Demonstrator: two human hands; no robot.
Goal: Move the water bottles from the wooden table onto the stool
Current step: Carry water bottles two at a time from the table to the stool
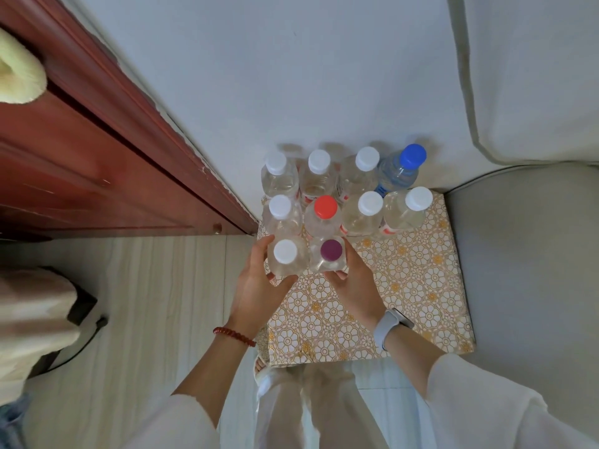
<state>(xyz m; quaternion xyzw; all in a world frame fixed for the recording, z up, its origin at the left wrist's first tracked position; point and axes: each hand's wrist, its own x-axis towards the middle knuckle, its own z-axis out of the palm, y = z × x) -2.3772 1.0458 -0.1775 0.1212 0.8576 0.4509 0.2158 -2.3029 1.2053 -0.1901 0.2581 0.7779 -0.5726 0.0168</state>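
Several clear water bottles stand upright on the stool (405,286), which has a white and gold flower-patterned top. Most have white caps; one has a red cap (325,206) and one a blue cap (412,156). My left hand (256,286) grips a white-capped bottle (286,256) at the front left of the group. My right hand (351,280) grips a purple-capped bottle (331,251) right beside it. Both bottles are upright, close against the row behind. The wooden table is not in view.
A red-brown wooden cabinet (97,150) runs along the left. A white wall rises behind the stool. A grey cushioned seat (525,254) lies to the right under a white cover (534,76). A dark object with a cable (84,319) sits on the pale floor at left.
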